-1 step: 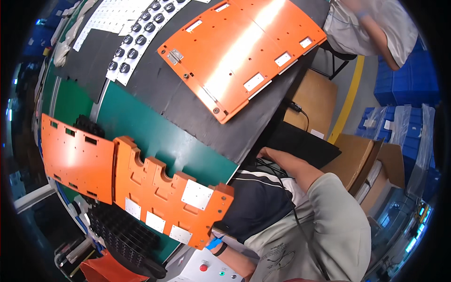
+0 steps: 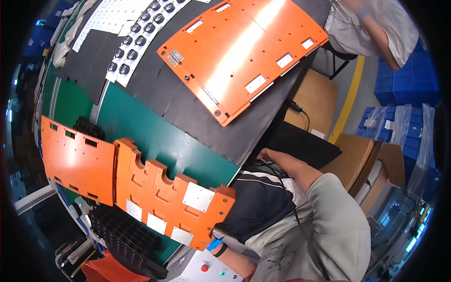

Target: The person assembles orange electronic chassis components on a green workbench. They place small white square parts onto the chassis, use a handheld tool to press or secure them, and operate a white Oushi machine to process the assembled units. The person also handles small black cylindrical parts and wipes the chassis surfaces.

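Observation:
An orange slotted panel (image 2: 171, 202) with white plates on it and cut-outs along its far edge lies at the near end of the table, its right end by my body. My left hand (image 2: 215, 244), with something blue on it and a black band at the wrist, is at that panel's lower right corner. The panel's end hides most of its fingers. My right hand (image 2: 264, 153) is beside the table edge, near black cables (image 2: 268, 169). Its fingers are mostly hidden in shadow, and no held thing shows.
A flat orange panel (image 2: 77, 160) adjoins the slotted one. Farther off, a large orange board (image 2: 225, 56) lies on a black mat (image 2: 188, 122), beside strips of round black parts (image 2: 141, 40). Below stand a black crate (image 2: 124, 232) and a control box (image 2: 206, 269). Another person's arm (image 2: 376, 40) shows upper right.

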### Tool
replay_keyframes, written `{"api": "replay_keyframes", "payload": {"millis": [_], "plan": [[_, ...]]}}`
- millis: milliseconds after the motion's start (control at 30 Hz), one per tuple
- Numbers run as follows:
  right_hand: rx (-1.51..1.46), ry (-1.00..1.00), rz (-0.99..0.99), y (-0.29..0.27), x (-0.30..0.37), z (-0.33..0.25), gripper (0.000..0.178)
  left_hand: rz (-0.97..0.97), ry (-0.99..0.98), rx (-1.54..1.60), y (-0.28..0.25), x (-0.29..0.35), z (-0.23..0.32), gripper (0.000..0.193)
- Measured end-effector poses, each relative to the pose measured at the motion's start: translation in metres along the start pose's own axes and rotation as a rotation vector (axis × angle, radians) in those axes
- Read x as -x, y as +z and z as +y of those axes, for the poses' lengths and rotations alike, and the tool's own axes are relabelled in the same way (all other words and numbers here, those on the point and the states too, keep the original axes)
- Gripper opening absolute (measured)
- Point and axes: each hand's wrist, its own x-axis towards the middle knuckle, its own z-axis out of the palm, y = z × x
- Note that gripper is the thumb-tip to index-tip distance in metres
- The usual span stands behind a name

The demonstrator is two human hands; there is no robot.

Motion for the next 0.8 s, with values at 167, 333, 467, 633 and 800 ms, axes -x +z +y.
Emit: {"api": "replay_keyframes", "payload": {"millis": [167,333,467,633,800], "plan": [[0.025,-0.104,-0.099,-0.002,0.016,0.002,0.043,-0.028,0.011,-0.026,0.002,-0.009,0.007,0.022],[0.334,-0.447,0.002,-0.02,0.05,-0.006,0.037,-0.026,0.005,-0.024,0.002,-0.007,0.008,0.022],[0.471,-0.666,0.132,-0.027,0.086,-0.016,0.034,-0.049,0.003,-0.015,0.008,-0.012,0.008,0.021],[0.336,-0.867,0.206,-0.035,0.117,-0.011,0.03,-0.029,-0.006,0.004,0.001,-0.005,0.008,0.021],[0.117,-1.122,0.26,-0.039,0.143,-0.006,0.019,-0.03,-0.006,0.022,-0.003,-0.003,0.005,0.021]]}}
